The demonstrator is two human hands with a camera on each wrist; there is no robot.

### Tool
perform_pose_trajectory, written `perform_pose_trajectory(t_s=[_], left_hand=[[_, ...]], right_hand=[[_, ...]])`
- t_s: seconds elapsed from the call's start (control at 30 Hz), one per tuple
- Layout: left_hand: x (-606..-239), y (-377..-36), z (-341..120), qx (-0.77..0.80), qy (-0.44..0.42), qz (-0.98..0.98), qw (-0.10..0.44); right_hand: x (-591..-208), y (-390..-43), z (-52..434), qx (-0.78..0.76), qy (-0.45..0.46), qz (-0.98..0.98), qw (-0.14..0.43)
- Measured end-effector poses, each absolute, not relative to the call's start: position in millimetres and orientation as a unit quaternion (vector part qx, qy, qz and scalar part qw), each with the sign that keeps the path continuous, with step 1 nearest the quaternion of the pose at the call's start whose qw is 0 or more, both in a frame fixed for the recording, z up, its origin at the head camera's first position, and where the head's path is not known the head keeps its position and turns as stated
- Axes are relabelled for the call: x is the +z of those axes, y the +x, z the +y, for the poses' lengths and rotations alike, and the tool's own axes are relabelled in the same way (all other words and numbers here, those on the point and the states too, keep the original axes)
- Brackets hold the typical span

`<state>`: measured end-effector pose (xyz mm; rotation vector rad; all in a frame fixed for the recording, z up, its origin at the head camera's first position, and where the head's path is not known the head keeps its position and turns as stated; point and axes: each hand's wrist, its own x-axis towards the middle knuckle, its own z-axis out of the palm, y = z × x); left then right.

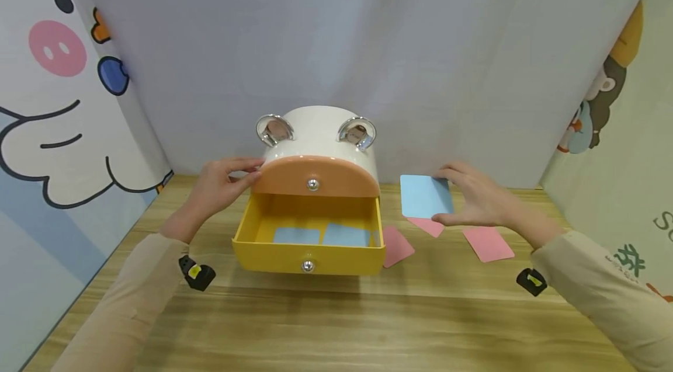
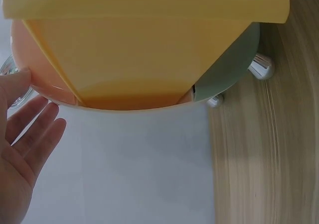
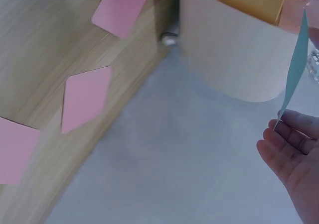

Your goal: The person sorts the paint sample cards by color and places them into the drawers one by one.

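A white animal-shaped drawer box (image 1: 323, 132) with silver ears stands on the table. Its yellow drawer (image 1: 310, 258) is pulled out, holding two blue cards (image 1: 346, 236). The orange drawer (image 1: 318, 176) above is closed. My left hand (image 1: 218, 185) touches the box's upper left side, thumb by the orange front and the other fingers fairly straight along the edge (image 2: 37, 139). To the right of the box, my right hand (image 1: 475, 197) pinches a blue square card (image 1: 426, 195) by its edge. The right wrist view shows this card (image 3: 296, 67) raised, almost edge-on.
Three pink cards lie on the wooden table (image 1: 342, 325) right of the box: one by the drawer (image 1: 396, 246), one partly behind the blue card (image 1: 428, 226), one farther right (image 1: 489, 243). A pale curtain (image 1: 420, 56) hangs behind, with cartoon-printed panels on both sides.
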<state>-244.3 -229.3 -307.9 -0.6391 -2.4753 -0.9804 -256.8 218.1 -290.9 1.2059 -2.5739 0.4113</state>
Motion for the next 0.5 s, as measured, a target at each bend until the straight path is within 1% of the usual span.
perform_pose_trajectory(t_s=[0.23,0.5], left_hand=[[-307,-245,-229,-0.352,-0.226,-0.886,0.2],[-308,-244,-228,-0.355,-0.226,-0.884,0.204]], right_hand=[[-267,-241,187,0.139,0.439,-0.879,0.126],[-270,-228,142,0.16,0.46,-0.866,0.116]])
